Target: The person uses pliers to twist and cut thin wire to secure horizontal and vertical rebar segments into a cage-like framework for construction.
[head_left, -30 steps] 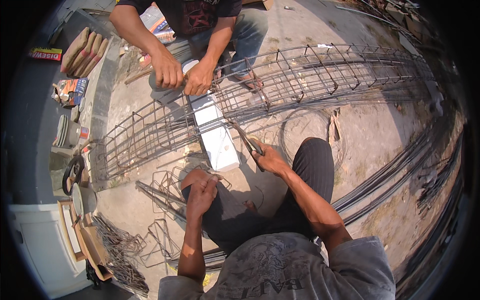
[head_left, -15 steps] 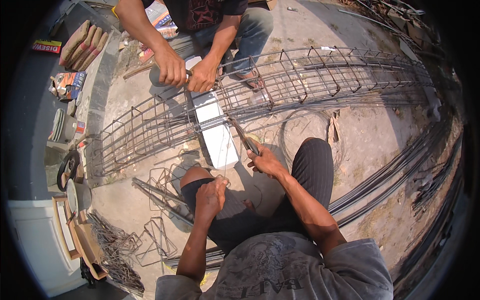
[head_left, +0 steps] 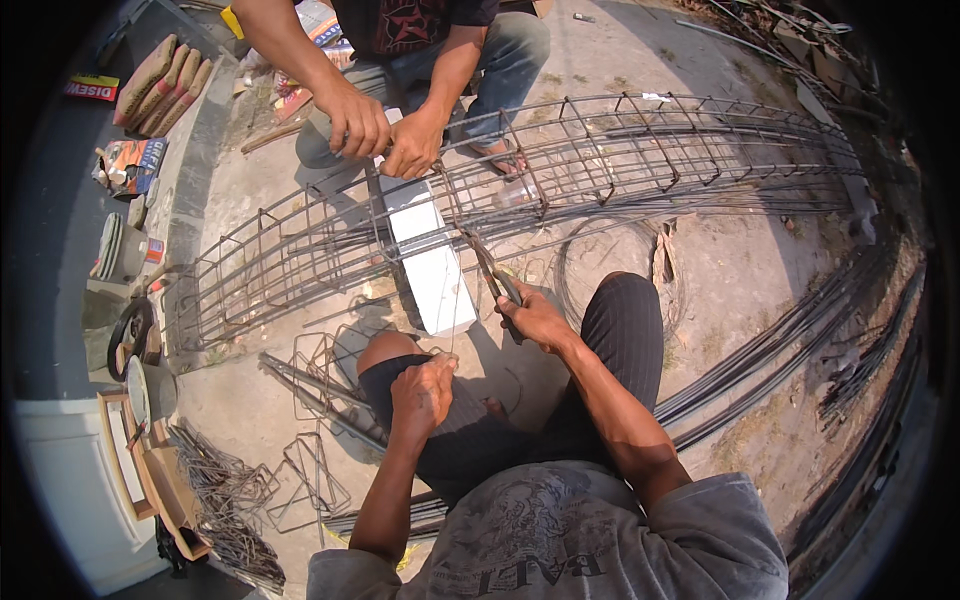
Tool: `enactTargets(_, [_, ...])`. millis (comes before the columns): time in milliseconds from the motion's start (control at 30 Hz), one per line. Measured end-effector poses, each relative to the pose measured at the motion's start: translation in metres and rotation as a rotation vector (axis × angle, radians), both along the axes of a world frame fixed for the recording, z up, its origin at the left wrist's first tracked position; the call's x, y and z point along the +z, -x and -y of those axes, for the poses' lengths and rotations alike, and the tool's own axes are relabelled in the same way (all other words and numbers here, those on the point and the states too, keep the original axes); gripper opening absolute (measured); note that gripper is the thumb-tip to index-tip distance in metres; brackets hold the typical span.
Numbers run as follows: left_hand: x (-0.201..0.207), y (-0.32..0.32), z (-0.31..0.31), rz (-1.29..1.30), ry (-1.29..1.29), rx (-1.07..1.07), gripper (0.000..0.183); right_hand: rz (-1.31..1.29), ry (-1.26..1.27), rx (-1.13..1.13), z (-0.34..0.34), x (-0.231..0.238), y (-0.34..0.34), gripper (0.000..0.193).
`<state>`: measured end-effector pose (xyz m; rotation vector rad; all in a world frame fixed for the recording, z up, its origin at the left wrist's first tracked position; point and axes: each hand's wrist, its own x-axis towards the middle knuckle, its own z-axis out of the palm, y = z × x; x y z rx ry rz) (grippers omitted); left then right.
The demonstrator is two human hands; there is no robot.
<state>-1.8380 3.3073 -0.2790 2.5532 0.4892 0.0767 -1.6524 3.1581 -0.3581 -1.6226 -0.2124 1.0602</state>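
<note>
My right hand (head_left: 540, 318) grips the handles of long pincers (head_left: 487, 268), which stand somewhat apart. Their jaws meet the near side of a long rebar cage (head_left: 640, 150); whether they bite on wire there is too small to tell. My left hand (head_left: 423, 390) is closed over my left knee, pinching a thin tie wire (head_left: 456, 325) that runs up toward the cage. Beneath the bars lies a white block (head_left: 432, 285). Across from me, a co-worker's two hands (head_left: 410, 145) are close together at the cage's far side; what they hold is mostly hidden.
A coil of wire (head_left: 565, 265) lies on the ground to the right of the pincers. Long loose bars (head_left: 770, 350) stretch along the right. Bent stirrups (head_left: 220, 500) are heaped at lower left. Sacks (head_left: 165, 85) and a bucket (head_left: 150, 390) stand on the left.
The pincers' handles have spread apart in my right hand. My left hand stays nearly where it was. The co-worker's hand on the left has moved right, closer to the other one.
</note>
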Motion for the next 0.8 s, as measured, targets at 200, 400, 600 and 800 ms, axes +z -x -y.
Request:
enactTargets(200, [0.002, -0.001, 0.001, -0.031, -0.018, -0.008, 0.026, 0.12, 0.094, -0.043, -0.01, 0.008, 0.009, 0.056])
enactTargets(400, [0.001, -0.002, 0.005, -0.053, -0.077, -0.025, 0.025, -0.044, 0.039, -0.114, -0.007, 0.01, -0.001, 0.052])
enactTargets(600, [0.006, -0.003, 0.008, -0.172, -0.221, -0.04, 0.025, -0.032, 0.264, 0.078, -0.022, 0.035, 0.005, 0.055])
enactTargets(800, [0.001, -0.007, 0.014, -0.126, 0.09, -0.09, 0.027, -1.232, -0.803, 0.096, -0.006, -0.053, 0.041, 0.041])
